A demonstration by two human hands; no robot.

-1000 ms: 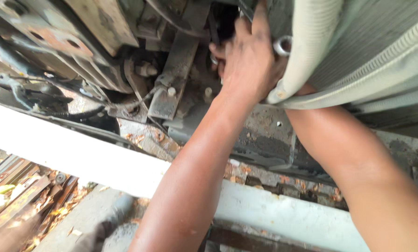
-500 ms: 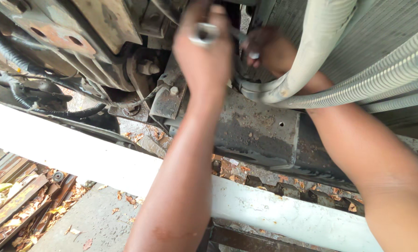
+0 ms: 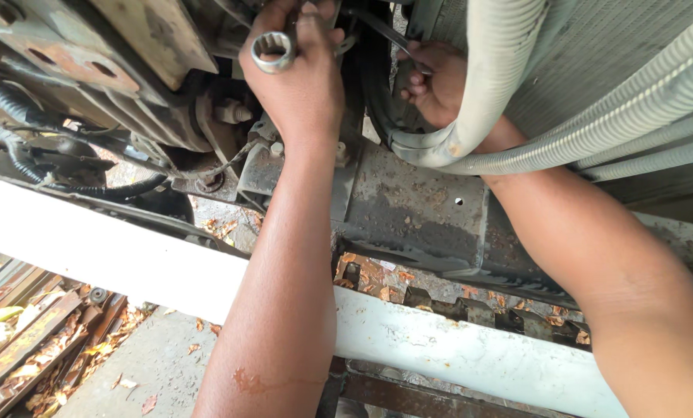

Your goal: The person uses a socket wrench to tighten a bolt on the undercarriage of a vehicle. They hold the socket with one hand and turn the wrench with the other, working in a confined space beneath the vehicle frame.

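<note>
Left hand [image 3: 296, 81] up in the engine bay, fingers wrapped tight round a ring wrench [image 3: 273, 50], right hand [image 3: 435, 85] pinching a second, darker tool behind the pale ribbed hose [image 3: 494, 93] — one slip off the greasy fastener and knuckles could hit metal.

No pkgs, labels, signs or screens in view: frame shows only bare metal, hoses and two arms under a vehicle, w/ nothing printed or displayed on any visible surface.

Shiny metal ring spanner [image 3: 273, 51]; ribbed matt plastic hose [image 3: 594, 128]; rusty, grimy steel frame [image 3: 416, 205].
</note>
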